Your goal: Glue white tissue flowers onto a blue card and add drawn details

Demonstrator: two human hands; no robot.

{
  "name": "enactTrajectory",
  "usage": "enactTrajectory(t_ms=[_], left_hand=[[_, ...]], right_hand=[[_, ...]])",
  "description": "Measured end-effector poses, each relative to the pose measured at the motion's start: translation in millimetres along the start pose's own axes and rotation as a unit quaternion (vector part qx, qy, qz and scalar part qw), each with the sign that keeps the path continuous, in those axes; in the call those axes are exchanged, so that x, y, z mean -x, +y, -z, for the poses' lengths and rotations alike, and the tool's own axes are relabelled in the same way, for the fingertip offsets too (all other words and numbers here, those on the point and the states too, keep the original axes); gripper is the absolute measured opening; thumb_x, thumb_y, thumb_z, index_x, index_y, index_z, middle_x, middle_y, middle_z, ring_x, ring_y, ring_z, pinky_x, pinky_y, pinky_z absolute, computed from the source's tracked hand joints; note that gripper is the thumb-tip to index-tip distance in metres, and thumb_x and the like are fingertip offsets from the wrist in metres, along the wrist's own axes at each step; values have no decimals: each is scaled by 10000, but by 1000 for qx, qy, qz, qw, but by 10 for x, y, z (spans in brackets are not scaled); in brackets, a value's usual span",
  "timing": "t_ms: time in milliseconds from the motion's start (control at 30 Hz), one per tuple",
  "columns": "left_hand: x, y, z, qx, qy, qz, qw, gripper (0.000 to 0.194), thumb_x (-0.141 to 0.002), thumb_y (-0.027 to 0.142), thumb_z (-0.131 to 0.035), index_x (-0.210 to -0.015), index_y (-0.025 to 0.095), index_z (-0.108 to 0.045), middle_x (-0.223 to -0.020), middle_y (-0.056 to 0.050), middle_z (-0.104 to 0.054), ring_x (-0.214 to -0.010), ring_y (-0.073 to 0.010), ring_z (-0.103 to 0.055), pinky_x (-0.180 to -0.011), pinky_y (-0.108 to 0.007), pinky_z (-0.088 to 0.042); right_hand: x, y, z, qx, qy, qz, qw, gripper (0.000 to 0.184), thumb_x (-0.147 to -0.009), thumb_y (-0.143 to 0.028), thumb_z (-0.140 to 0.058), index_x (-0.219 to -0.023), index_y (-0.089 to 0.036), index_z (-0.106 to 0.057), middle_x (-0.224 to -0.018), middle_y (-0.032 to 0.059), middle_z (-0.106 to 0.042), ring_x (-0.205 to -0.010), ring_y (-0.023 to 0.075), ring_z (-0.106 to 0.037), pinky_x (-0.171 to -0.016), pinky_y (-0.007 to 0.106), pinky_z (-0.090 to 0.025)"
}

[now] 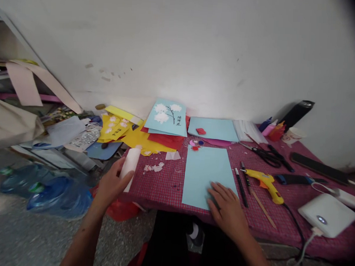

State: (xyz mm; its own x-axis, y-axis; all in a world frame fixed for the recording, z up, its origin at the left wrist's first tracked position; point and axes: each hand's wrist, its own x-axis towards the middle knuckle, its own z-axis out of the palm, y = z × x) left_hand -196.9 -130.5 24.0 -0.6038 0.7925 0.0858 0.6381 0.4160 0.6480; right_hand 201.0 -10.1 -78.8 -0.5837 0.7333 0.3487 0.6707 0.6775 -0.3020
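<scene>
My left hand (112, 183) is wrapped round a white paper roll (131, 162) at the left front edge of the table. The thumb lies over the roll and the other fingers are partly hidden behind it. Flat on the table lies a light blue sheet of paper (207, 166). Its lower right corner is under my right hand (225, 203), whose fingers are stretched out on it. White paper scraps (154, 167) lie between the roll and the sheet. Small red, pink and dark blue paper pieces (195, 144) sit at the sheet's top left.
A blue card with white flowers (168, 116) leans at the back near yellow paper (144, 141). To the right lie black pens (241, 188), a yellow glue gun (265, 183), black scissors (267, 155) and a white power bank (326, 214). Blue water bottles (61, 194) are on the floor.
</scene>
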Motion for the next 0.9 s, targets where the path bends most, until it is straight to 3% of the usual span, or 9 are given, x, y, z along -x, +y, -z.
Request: enactTrajectory(t_ms=[67, 133, 200, 300, 367, 433, 600, 800, 900], left_hand=[[316, 89, -114, 230, -56, 25, 971, 755, -805, 520, -637, -1458, 211, -420, -1298, -121, -646, -1073, -336, -660, -827, -422, -554], [681, 193, -367, 423, -113, 67, 897, 773, -797, 530, -643, -1459, 195, -424, -1245, -138, -673, -1002, -328, -686, -747, -396, -572], [1008, 319, -681, 529, -199, 109, 818, 760, -770, 510, -687, -1423, 181, -479, -1158, -155, -708, -941, -325, -701, -707, -388, -572], [1312, 536, -1063, 611, -276, 121, 732, 662, -783, 486, -687, -1357, 183, -556, -1129, -154, -715, -943, -317, -699, -789, -414, -555], [1386, 654, -1198, 635, -293, 111, 706, 617, -792, 460, -690, -1337, 195, -577, -1184, -143, -697, -1025, -323, -674, -832, -410, -539], [1400, 716, -1260, 643, -304, 101, 696, 607, -790, 437, -707, -1338, 209, -579, -1237, -132, -676, -1110, -331, -636, -875, -406, -521], [1430, 687, -1288, 643, -336, 104, 680, 625, -774, 403, -740, -1350, 224, -574, -1274, -115, -661, -1196, -345, -582, -997, -451, -460], [1502, 636, -1306, 716, -319, 177, 595, 548, -827, 427, -691, -1316, 195, -608, -1228, -122, -687, -1186, -357, -592, -1017, -475, -443], [1504, 577, -1349, 730, -309, 206, 573, 510, -815, 429, -718, -1255, 179, -646, -1204, -129, -701, -1179, -363, -603, -1032, -485, -435]], right_hand=[[5, -23, 23, -44, 22, -13, 999, 312, -923, -337, -562, -1185, -219, -684, -1384, 115, -618, -1317, 323, -525, -1117, 564, -371], [29, -116, 81, -117, 64, -51, 990, 324, -930, -350, -556, -1199, -206, -665, -1351, 138, -631, -1284, 312, -551, -1100, 544, -405], [72, -294, 174, -213, 85, -110, 967, 358, -943, -376, -546, -1253, -215, -623, -1329, 145, -636, -1241, 293, -584, -1070, 510, -450], [133, -656, 321, -403, 5, -166, 900, 389, -963, -404, -532, -1319, -253, -565, -1307, 132, -652, -1131, 261, -660, -962, 438, -545], [146, -867, 378, -505, -39, -163, 847, 418, -959, -427, -542, -1337, -248, -553, -1277, 133, -671, -1108, 261, -674, -931, 422, -561], [146, -992, 388, -535, -56, -161, 827, 390, -951, -429, -562, -1286, -232, -604, -1237, 124, -691, -1078, 259, -677, -932, 412, -552], [212, -996, 290, -476, -30, -229, 849, 283, -942, -422, -574, -1003, -189, -722, -918, 59, -734, -832, 218, -663, -762, 325, -541], [356, -913, 344, -457, -4, -273, 846, 308, -947, -457, -537, -877, -189, -672, -719, 0, -597, -657, 161, -534, -556, 241, -422], [371, -831, 437, -434, 24, -305, 848, 336, -946, -471, -525, -772, -197, -612, -640, -30, -478, -588, 136, -446, -509, 228, -361]])
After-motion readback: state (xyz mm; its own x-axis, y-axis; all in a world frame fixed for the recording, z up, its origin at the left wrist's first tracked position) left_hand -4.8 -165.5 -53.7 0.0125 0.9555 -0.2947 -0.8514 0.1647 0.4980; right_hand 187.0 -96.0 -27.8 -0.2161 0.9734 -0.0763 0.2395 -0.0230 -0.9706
